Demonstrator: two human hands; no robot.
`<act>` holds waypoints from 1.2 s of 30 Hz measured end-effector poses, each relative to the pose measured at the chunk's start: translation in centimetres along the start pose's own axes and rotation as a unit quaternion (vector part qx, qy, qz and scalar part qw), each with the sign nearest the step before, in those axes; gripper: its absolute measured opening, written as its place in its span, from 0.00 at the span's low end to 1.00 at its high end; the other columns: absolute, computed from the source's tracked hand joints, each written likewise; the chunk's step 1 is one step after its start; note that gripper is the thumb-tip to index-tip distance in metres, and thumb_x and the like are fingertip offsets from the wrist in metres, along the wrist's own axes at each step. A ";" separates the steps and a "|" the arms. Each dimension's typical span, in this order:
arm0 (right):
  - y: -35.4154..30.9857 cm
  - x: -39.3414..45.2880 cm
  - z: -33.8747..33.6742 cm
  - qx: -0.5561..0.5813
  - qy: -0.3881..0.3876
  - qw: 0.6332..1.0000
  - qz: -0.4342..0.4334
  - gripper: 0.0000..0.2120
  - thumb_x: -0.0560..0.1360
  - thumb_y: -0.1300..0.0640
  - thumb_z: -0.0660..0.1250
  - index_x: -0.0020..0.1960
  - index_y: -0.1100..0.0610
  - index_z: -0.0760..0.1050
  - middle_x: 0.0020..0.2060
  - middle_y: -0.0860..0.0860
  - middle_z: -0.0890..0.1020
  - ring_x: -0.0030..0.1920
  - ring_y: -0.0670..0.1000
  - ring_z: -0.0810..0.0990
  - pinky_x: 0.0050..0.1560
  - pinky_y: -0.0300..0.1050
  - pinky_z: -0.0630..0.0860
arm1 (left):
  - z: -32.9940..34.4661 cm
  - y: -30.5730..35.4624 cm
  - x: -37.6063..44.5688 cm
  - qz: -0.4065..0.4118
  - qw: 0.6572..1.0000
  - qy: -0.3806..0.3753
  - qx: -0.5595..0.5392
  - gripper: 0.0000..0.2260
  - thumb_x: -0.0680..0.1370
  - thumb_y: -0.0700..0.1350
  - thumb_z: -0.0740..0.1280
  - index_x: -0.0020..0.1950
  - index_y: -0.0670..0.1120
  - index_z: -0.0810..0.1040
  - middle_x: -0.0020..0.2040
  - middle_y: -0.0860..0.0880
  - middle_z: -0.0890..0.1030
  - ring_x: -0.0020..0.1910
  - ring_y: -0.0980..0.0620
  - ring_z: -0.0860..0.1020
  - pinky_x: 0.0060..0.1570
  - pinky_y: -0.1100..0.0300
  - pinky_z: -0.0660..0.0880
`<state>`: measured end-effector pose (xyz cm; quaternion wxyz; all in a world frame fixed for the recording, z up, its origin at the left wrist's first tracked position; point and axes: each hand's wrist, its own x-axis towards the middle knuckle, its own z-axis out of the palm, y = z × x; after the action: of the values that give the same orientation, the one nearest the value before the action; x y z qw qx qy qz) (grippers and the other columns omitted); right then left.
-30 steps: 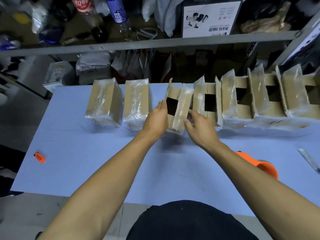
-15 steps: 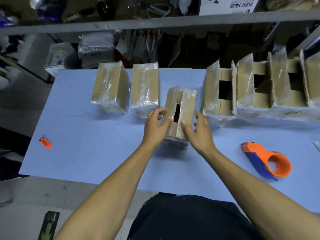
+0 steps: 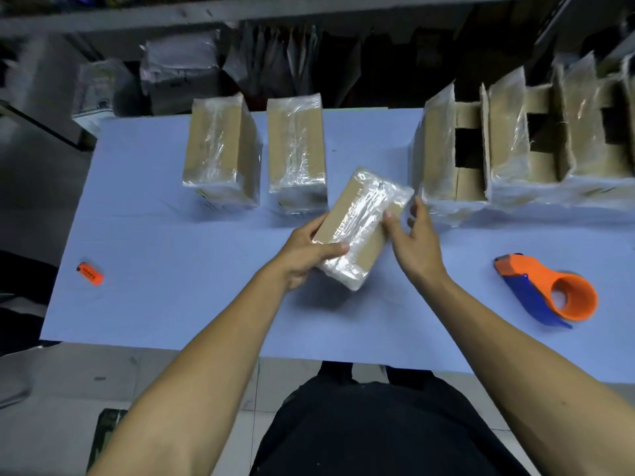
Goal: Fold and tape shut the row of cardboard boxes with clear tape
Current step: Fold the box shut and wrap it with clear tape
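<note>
Blue counter: tilted box gripped by left hand, right hand fingers loosely spread at its edge. Two sealed boxes behind; open boxes right. Tape dispenser right; orange lighter left.

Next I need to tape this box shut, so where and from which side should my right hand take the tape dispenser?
Grip the tape dispenser around its round orange hoop at the near-right end, coming down from above and the right. It lies flat on the table, the nose pointing up-left, the blue blade guard along the near edge. The right hand is nearest.
</note>
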<state>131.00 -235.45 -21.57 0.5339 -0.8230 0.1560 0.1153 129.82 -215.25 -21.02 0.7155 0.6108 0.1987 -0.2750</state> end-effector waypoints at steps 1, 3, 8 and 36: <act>-0.1 0.1 0.1 -0.007 0.008 1.000 0.002 0.35 0.78 0.39 0.63 0.79 0.52 0.56 0.75 0.48 0.67 0.74 0.50 0.65 0.73 0.51 0.64 | -1.2 0.1 -0.6 -0.016 1.000 -0.022 0.017 0.27 0.73 0.33 0.76 0.68 0.52 0.78 0.54 0.53 0.86 0.51 0.53 0.85 0.41 0.60 0.81; -0.4 0.0 0.4 -0.047 0.011 0.999 -0.003 0.34 0.78 0.39 0.63 0.78 0.54 0.59 0.75 0.50 0.68 0.74 0.51 0.66 0.73 0.49 0.63 | -3.1 0.4 -1.4 -0.045 0.995 -0.063 0.061 0.29 0.72 0.32 0.76 0.70 0.51 0.77 0.55 0.53 0.86 0.52 0.54 0.84 0.44 0.60 0.81; -0.6 -1.3 0.4 -0.121 0.035 0.992 -0.021 0.21 0.78 0.39 0.63 0.41 0.57 0.77 0.37 0.52 0.82 0.44 0.57 0.80 0.44 0.50 0.74 | -3.9 0.5 -1.4 -0.028 0.994 -0.042 0.095 0.33 0.70 0.33 0.79 0.72 0.47 0.75 0.61 0.52 0.84 0.56 0.53 0.84 0.48 0.61 0.81; 13.7 -3.5 -19.6 -0.349 0.052 0.933 0.076 0.30 0.75 0.65 0.64 0.75 0.62 0.58 0.54 0.65 0.78 0.50 0.66 0.78 0.40 0.54 0.72 | 15.4 -4.8 0.4 0.076 0.984 0.129 0.097 0.31 0.80 0.44 0.70 0.80 0.54 0.62 0.78 0.53 0.66 0.74 0.49 0.70 0.72 0.47 0.70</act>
<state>122.96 -258.10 -23.97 0.1937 -0.9480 0.1957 0.1595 126.28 -230.95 -22.24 0.6400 0.7210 0.2148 -0.1564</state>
